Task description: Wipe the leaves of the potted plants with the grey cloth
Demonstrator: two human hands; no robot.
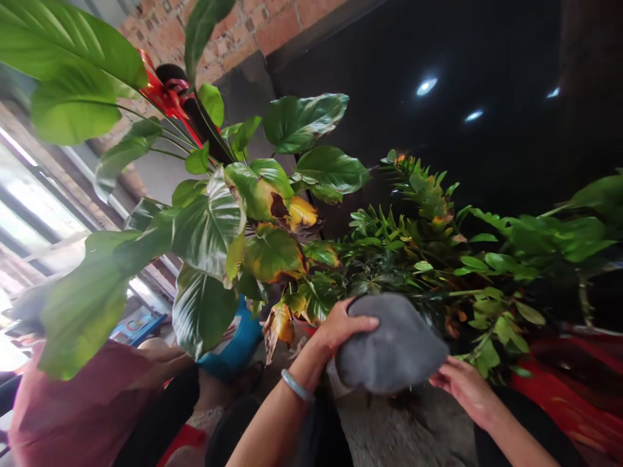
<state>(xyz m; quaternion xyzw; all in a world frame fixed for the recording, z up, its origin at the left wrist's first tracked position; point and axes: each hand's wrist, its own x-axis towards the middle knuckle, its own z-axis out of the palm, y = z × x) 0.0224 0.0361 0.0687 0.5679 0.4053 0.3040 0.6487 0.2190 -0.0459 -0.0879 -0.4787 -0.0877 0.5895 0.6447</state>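
A grey rounded pot [394,347] is tipped on its side in the lower middle of the head view. My left hand [341,327] grips its left upper edge, thumb laid across the top. My right hand [462,386] holds its lower right side, fingers partly hidden behind it. A pale bracelet [296,387] rings my left wrist. Leafy stems [418,253] with small green leaves spread out from behind the pot towards the upper right.
A big-leaved plant [214,227] with some yellow and brown leaves fills the left and centre, with a red ribbon [163,91] near its top. A person in a pink top [82,415] sits at lower left. A brick wall [233,32] and a dark ceiling are behind.
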